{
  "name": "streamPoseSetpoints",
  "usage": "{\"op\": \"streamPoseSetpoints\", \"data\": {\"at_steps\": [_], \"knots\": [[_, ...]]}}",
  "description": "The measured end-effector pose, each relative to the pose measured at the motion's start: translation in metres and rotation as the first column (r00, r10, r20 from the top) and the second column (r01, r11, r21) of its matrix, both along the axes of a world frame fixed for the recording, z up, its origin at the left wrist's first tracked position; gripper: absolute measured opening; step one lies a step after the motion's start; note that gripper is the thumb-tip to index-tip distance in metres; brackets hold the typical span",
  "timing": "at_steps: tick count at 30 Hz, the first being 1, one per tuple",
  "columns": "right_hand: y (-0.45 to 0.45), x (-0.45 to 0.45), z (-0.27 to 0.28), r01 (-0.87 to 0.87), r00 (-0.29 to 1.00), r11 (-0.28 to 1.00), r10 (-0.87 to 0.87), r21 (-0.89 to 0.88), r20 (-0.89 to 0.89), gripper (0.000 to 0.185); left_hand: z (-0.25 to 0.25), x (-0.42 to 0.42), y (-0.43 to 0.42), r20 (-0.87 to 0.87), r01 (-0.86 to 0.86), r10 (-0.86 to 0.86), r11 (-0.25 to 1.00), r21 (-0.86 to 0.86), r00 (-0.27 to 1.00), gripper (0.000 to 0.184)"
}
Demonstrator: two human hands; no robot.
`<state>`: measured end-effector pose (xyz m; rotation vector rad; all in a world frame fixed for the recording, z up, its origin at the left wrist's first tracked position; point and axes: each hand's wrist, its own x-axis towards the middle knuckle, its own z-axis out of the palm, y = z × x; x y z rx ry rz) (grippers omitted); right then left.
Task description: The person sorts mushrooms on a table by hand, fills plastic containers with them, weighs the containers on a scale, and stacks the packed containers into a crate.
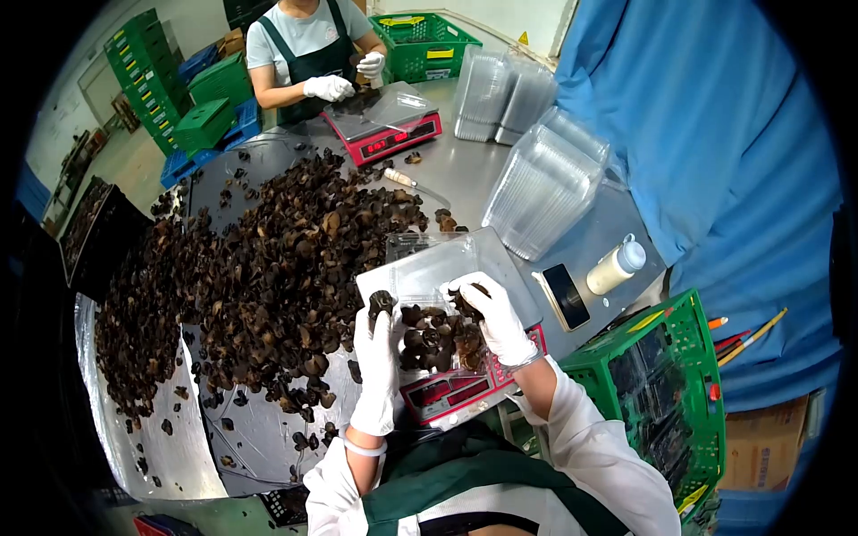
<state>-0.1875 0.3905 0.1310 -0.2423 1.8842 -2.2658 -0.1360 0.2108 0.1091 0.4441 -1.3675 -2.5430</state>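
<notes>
- A dark green apron [465, 482] is covering the person's front, just below the hands.
- The gloved left hand [379, 348] is pinching a dark fungus piece [382, 302].
- The gloved right hand [494, 320] is closing around a dark clump [467, 304].
- Between them, loose pieces [433, 344] are lying above a red scale [431, 394].
- Left of the left hand, a broad heap [277, 259] is spreading.
- Right of the right hand, a phone [565, 295] and bottle [615, 266] are resting.
- Beyond both, a co-worker [308, 40] is standing behind another scale [391, 143].
</notes>
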Motion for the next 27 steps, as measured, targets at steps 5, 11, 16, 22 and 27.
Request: {"op": "streamPoseSetpoints", "data": {"at_steps": [5,11,16,22,27], "knots": [[-0.003,0.003,0.003,0.027,1.000,0.999,-0.027,0.018,0.001,0.020,-0.026,0.002,-0.004,-0.022,-0.044,0.039,0.823,-0.566,0.999,0.021],[0.009,0.003,-0.001,0.027,0.979,0.993,-0.004,0.112,-0.203,0.025,-0.004,0.028,-0.010,0.022,0.007,0.009,0.786,-0.618,1.000,0.030],[0.021,0.004,-0.002,0.012,0.878,0.872,0.225,0.489,-0.422,0.017,-0.011,0.091,-0.068,0.084,-0.107,0.216,0.740,-0.664,0.973,0.026],[0.010,0.030,0.044,0.175,0.917,0.846,0.046,0.504,-0.395,0.019,-0.048,0.235,-0.178,0.182,-0.471,0.792,0.511,-0.719,0.582,0.019],[-0.051,0.067,0.052,-0.124,0.913,0.884,0.280,0.451,-0.298,0.007,-0.095,0.313,-0.192,0.146,-0.331,0.866,0.331,-0.883,0.478,0.017]]}}
